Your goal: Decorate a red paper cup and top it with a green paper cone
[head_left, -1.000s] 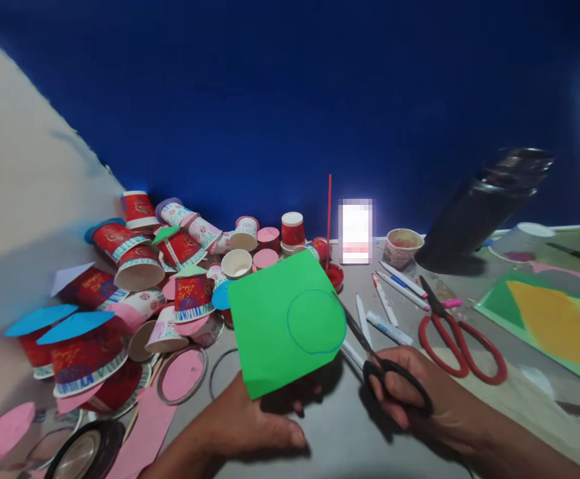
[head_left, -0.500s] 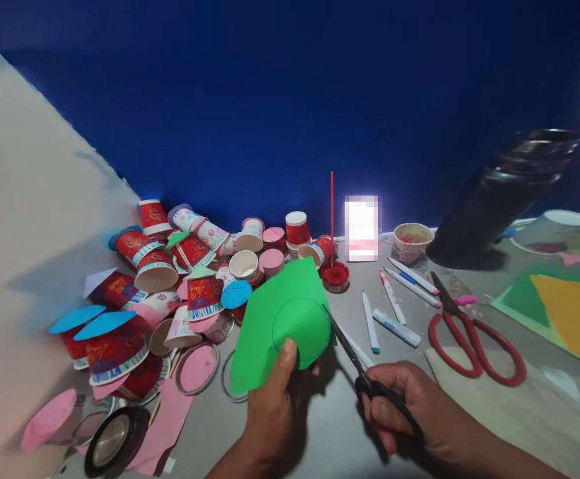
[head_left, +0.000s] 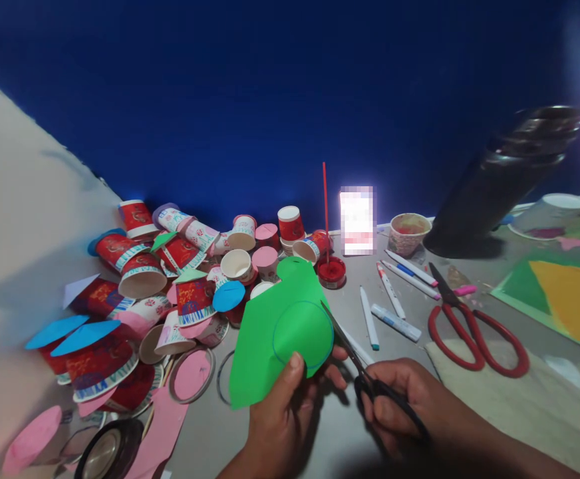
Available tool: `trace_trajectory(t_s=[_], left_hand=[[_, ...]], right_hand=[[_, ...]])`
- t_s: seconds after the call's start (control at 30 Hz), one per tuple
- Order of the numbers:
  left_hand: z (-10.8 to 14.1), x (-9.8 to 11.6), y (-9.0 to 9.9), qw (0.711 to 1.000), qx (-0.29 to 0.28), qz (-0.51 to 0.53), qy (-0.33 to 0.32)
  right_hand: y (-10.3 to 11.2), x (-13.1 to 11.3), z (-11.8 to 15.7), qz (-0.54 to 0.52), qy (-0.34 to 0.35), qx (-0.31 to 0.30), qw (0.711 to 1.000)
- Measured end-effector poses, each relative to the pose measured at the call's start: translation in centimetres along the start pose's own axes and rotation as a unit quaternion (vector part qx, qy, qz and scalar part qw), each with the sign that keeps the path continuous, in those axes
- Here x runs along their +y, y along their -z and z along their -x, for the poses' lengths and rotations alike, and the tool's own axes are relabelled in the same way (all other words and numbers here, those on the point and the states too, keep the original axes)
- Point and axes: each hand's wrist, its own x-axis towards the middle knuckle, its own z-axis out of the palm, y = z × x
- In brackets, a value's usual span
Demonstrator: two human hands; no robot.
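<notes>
Pinching the green paper point(head_left: 265, 326) above the table point(head_left: 337, 426), the left hand point(head_left: 285, 402) has fingertips point(head_left: 338, 379) close to the black scissors point(head_left: 364, 380) gripped in the right hand point(head_left: 407, 392). If the paper flexes, the blades point(head_left: 341, 338) could stray across the drawn circle point(head_left: 302, 332) or nick those fingertips.

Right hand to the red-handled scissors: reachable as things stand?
Probably yes: the red-handled scissors lie close beyond the right hand with nothing visibly over them, but it holds the black scissors.
</notes>
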Motion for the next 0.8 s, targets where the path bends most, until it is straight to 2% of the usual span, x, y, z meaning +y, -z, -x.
trace_trajectory(t_s=[0.33, 0.53, 0.8], left_hand=[[0.4, -0.3, 0.5, 0.998, -0.007, 0.068, 0.011], [0.1, 0.2, 0.5, 0.995, -0.065, 0.069, 0.026], [0.0, 1.0, 0.7, 0.993, -0.074, 0.085, 0.034]], right_hand=[[0.1, 0.2, -0.3, -0.004, -0.017, 0.003, 1.0], [0.0, 0.1, -0.1, -0.008, -0.008, -0.002, 1.0], [0.2, -0.1, 0.0, 0.014, -0.008, 0.003, 1.0]])
